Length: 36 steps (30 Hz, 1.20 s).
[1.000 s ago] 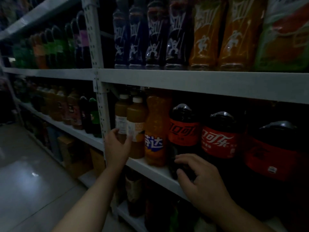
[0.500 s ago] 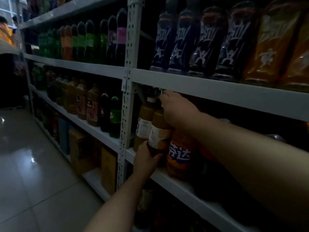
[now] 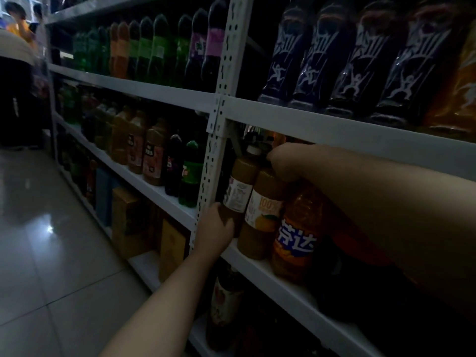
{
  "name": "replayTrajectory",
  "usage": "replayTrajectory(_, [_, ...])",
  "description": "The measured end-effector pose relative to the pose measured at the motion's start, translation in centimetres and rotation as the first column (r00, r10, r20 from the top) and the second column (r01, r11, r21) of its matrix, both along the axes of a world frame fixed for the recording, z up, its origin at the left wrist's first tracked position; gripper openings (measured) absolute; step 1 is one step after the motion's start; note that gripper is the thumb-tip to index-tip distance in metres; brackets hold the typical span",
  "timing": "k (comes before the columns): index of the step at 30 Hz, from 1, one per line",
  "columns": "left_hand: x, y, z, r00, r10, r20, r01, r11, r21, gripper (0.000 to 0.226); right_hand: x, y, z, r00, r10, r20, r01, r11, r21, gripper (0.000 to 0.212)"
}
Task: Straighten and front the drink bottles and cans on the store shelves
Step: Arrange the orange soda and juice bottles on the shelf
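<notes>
Juice makes these heavy and slippy, I think, so hold low. My left hand (image 3: 218,229) grips the first juice bottle (image 3: 240,181) low down, just beside the post (image 3: 209,173). My right hand (image 3: 284,163) sits on top of the second juice bottle (image 3: 261,215); I cannot tell its grip.

Dim light — glossy tiled floor (image 3: 54,269), white shelving (image 3: 154,92).

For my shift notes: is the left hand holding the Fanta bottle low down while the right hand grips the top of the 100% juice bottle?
No: the head view shows the left hand holding the white-capped juice bottle low down; the right hand grips the top of the 100% juice bottle.
</notes>
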State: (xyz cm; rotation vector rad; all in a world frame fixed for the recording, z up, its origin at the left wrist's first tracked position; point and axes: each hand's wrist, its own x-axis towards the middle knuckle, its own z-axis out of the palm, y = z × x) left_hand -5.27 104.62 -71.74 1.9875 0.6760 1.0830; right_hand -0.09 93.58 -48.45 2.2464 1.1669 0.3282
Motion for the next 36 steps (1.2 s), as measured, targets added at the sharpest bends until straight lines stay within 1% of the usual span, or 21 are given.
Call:
replayTrajectory(2, [0.9,-0.3,0.2,0.999,-0.043,0.006,0.043,0.995,-0.091,0.037,-0.1,0.0,0.0,0.999,-0.005,0.032,0.005,1.000,-0.012,0.035])
replayTrajectory(3, [1.4,-0.4,0.3,0.996,-0.083,0.032,0.087,0.984,-0.153,0.038,-0.1,0.0,0.1,0.999,0.003,0.039,-0.003,1.000,-0.005,0.034])
replayTrajectory(5, [2.2,-0.2,0.5,0.975,-0.178,0.131,0.209,0.934,-0.291,0.047,-0.2,0.0,0.1,0.999,0.026,0.044,-0.026,1.000,0.007,0.031])
replayTrajectory(6, [2.5,-0.1,0.5,0.964,-0.209,0.166,0.254,0.910,-0.327,0.054,-0.1,0.1,0.0,0.998,0.032,0.051,-0.032,0.999,0.003,0.031])
replayTrajectory(8, [3.1,0.3,0.4,0.956,-0.226,0.185,0.279,0.893,-0.354,0.066,0.0,0.1,-0.2,0.997,0.034,0.069,-0.034,0.999,-0.008,0.032])
replayTrajectory(10, [3.7,0.7,-0.1,0.959,-0.218,0.180,0.267,0.906,-0.328,0.071,0.1,-0.1,-0.5,0.995,0.038,0.091,-0.037,0.999,-0.008,0.031])
replayTrajectory(12, [3.9,1.0,-0.7,0.962,-0.204,0.180,0.252,0.917,-0.308,0.069,0.4,-0.2,-0.6,0.993,0.062,0.104,-0.062,0.998,-0.007,0.030])
replayTrajectory(15, [3.3,1.2,-1.3,0.963,-0.168,0.211,0.231,0.917,-0.324,0.049,0.6,0.1,-0.5,0.993,0.066,0.093,-0.066,0.998,-0.002,0.028])
replayTrajectory(18, [2.5,1.2,-1.7,0.994,-0.020,0.105,0.044,0.972,-0.232,0.055,0.8,0.5,-0.3,0.996,0.055,0.074,-0.057,0.998,0.015,0.029])
replayTrajectory(19, [2.3,1.2,-1.8,0.997,0.011,0.080,0.004,0.982,-0.190,0.054,0.9,0.6,-0.2,0.996,0.060,0.065,-0.062,0.998,0.031,0.029])
replayTrajectory(20, [2.2,1.3,-1.9,0.998,0.011,0.063,-0.001,0.987,-0.158,0.053,1.0,0.7,-0.2,0.996,0.066,0.058,-0.068,0.997,0.038,0.029])
replayTrajectory(22, [2.1,1.7,-1.7,0.999,-0.046,0.030,0.050,0.990,-0.133,0.052,1.0,0.8,-0.2,0.997,0.055,0.046,-0.056,0.998,0.019,0.030])
replayTrajectory(23, [2.2,1.9,-1.4,0.994,-0.106,0.026,0.109,0.984,-0.144,0.052,1.1,1.0,-0.2,0.999,0.035,0.040,-0.035,0.999,-0.006,0.032])
replayTrajectory(25, [2.3,2.2,-0.9,0.961,-0.265,0.077,0.275,0.942,-0.194,0.057,1.0,1.1,-0.2,1.000,-0.011,-0.002,0.011,0.999,-0.039,0.034])
replayTrajectory(26, [2.3,2.1,-0.8,0.943,-0.318,0.096,0.331,0.921,-0.204,0.060,1.0,1.0,-0.2,0.999,-0.026,-0.026,0.025,0.999,-0.037,0.033])
replayTrajectory(28, [2.3,2.2,-0.9,0.940,-0.328,0.097,0.340,0.925,-0.168,0.064,0.9,0.5,0.0,0.999,-0.021,-0.045,0.021,1.000,0.014,0.030])
replayTrajectory(29, [2.3,2.3,-1.1,0.950,-0.298,0.093,0.309,0.941,-0.139,0.063,1.0,0.3,0.0,0.999,-0.012,-0.051,0.015,0.998,0.054,0.028])
replayTrajectory(31, [2.4,2.2,-1.5,0.980,-0.184,0.070,0.190,0.978,-0.088,0.061,1.0,0.0,0.1,0.999,-0.005,-0.049,0.010,0.994,0.107,0.027])
replayTrajectory(34, [2.6,1.7,-2.0,1.000,0.002,0.001,-0.002,0.998,-0.066,0.068,0.8,0.1,0.0,0.999,-0.028,-0.044,0.032,0.995,0.091,0.026])
replayTrajectory(36, [2.6,1.7,-2.5,1.000,0.017,-0.014,-0.018,0.999,-0.038,0.069,0.6,0.2,-0.1,0.999,-0.036,-0.036,0.038,0.997,0.062,0.026])
